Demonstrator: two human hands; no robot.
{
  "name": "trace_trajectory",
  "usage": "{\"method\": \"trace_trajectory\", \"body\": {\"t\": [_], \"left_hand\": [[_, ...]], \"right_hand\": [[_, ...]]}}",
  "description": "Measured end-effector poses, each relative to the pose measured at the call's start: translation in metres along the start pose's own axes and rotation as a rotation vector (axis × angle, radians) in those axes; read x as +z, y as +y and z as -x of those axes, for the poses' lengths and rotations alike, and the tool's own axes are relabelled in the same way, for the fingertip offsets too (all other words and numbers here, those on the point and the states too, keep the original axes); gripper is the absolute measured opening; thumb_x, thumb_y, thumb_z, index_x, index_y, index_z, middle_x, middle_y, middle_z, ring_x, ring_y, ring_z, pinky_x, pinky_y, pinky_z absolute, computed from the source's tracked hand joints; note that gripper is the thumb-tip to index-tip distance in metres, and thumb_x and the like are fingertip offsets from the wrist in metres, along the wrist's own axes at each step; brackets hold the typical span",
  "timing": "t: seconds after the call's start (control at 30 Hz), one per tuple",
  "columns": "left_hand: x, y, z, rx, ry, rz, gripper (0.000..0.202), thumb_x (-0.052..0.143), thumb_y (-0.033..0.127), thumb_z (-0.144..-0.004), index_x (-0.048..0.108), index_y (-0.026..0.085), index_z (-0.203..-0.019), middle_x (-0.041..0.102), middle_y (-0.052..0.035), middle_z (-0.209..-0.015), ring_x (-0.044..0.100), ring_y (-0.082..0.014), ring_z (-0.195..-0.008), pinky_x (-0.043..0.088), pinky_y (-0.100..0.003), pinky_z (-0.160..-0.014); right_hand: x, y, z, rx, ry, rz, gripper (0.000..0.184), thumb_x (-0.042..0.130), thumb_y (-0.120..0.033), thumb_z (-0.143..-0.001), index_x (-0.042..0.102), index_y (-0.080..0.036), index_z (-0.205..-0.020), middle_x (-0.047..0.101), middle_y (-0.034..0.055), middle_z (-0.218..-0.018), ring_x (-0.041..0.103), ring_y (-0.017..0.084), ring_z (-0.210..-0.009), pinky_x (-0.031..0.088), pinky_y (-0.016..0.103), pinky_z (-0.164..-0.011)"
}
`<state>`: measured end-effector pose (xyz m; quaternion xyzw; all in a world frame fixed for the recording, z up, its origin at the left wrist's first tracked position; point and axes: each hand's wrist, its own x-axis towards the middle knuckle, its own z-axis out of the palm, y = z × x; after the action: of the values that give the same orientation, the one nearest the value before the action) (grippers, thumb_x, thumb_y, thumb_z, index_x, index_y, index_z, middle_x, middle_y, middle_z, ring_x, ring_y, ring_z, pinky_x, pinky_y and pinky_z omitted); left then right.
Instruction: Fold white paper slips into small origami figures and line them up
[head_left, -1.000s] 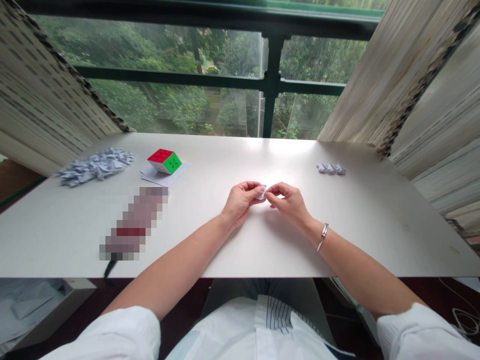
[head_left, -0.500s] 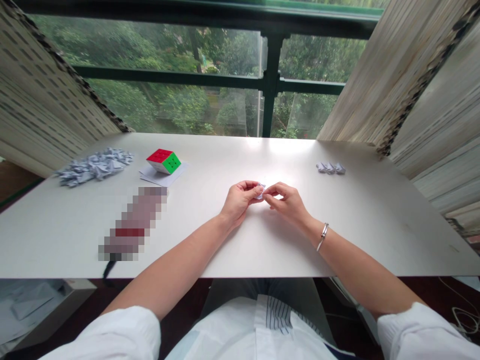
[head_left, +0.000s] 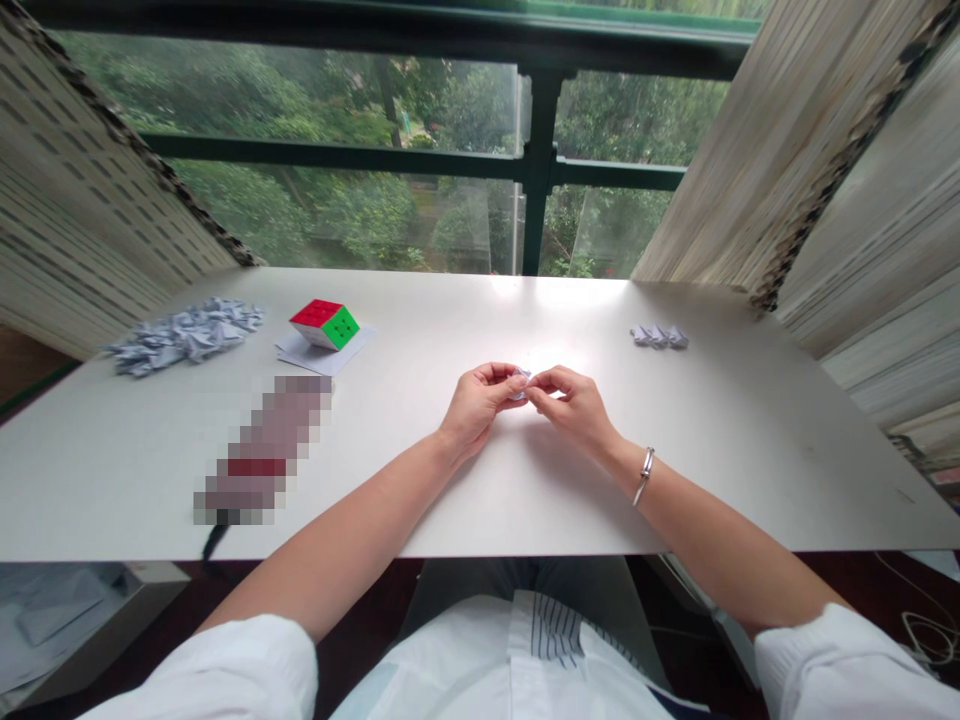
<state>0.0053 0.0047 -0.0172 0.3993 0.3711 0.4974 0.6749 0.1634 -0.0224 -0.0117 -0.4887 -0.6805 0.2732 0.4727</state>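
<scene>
A small folded piece of pale paper [head_left: 521, 384] is pinched between my left hand [head_left: 478, 405] and my right hand [head_left: 574, 407], just above the middle of the white table [head_left: 750, 480]. Fingers of both hands hide most of it, so its shape is unclear. A silver bangle [head_left: 643, 476] circles my right wrist. Beyond my right hand, a short row of small folded paper pieces [head_left: 660, 336] lies on the table.
At the far left lies a heap of folded pale-blue paper pieces [head_left: 186, 336]. A red-and-green puzzle cube [head_left: 325, 325] sits on paper sheets [head_left: 324, 358]. A pixelated object [head_left: 262, 450] lies near the front edge. A window and slatted blinds bound the table's far side.
My hands stay together on the folded paper, with only slight finger movement. The whole view has shifted slightly as my head moved.
</scene>
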Motion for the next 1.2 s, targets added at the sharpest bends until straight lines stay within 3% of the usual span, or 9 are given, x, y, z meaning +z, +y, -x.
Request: {"method": "trace_trajectory", "body": {"t": [0.17,0.37,0.67,0.87,1.2], "left_hand": [[0.0024,0.0027,0.0015,0.034,-0.042,0.039,0.038,0.088,0.019,-0.058,0.070,0.014,-0.092,0.071,-0.0035,-0.086,0.066,-0.0143,-0.082,0.051,-0.034,-0.089],[0.0018,0.0063,0.0014,0.041,-0.049,0.049,0.049,0.087,0.013,-0.057,0.069,0.015,-0.103,0.072,-0.0033,-0.085,0.066,-0.0141,-0.082,0.052,-0.033,-0.088],[0.0029,0.0056,0.0001,0.036,-0.002,0.059,0.045,0.087,0.016,-0.059,0.069,0.014,-0.100,0.073,-0.0047,-0.090,0.067,-0.0134,-0.082,0.051,-0.031,-0.089],[0.0022,0.0077,0.0017,-0.036,-0.032,0.026,0.047,0.088,0.021,-0.062,0.065,0.013,-0.102,0.072,-0.0051,-0.083,0.069,-0.0153,-0.078,0.053,-0.032,-0.081],[0.0011,-0.0003,-0.0022,0.023,-0.030,-0.036,0.041,0.086,0.024,-0.063,0.063,0.014,-0.095,0.072,-0.0037,-0.081,0.068,-0.0142,-0.072,0.051,-0.030,-0.075]], "right_hand": [[-0.0004,0.0073,-0.0020,0.033,0.034,-0.085,0.017,0.065,-0.037,-0.084,0.068,-0.020,-0.082,0.068,0.0043,-0.085,0.065,0.017,-0.076,0.057,0.032,-0.071],[0.0018,0.0098,-0.0023,0.050,0.025,-0.177,0.019,0.067,-0.039,-0.083,0.066,-0.021,-0.083,0.067,0.0039,-0.087,0.065,0.017,-0.079,0.058,0.032,-0.071],[0.0001,0.0042,-0.0068,0.225,0.043,-0.484,0.043,0.081,-0.048,-0.067,0.056,-0.021,-0.090,0.064,-0.0020,-0.079,0.065,0.013,-0.071,0.059,0.029,-0.067],[-0.0038,0.0032,-0.0102,0.312,0.069,-0.601,0.045,0.086,-0.043,-0.061,0.059,-0.019,-0.088,0.067,-0.0012,-0.075,0.066,0.014,-0.067,0.059,0.032,-0.068],[-0.0019,0.0077,-0.0103,0.345,0.051,-0.653,0.047,0.089,-0.040,-0.058,0.056,-0.020,-0.086,0.065,-0.0035,-0.072,0.066,0.013,-0.064,0.056,0.028,-0.060]]}}
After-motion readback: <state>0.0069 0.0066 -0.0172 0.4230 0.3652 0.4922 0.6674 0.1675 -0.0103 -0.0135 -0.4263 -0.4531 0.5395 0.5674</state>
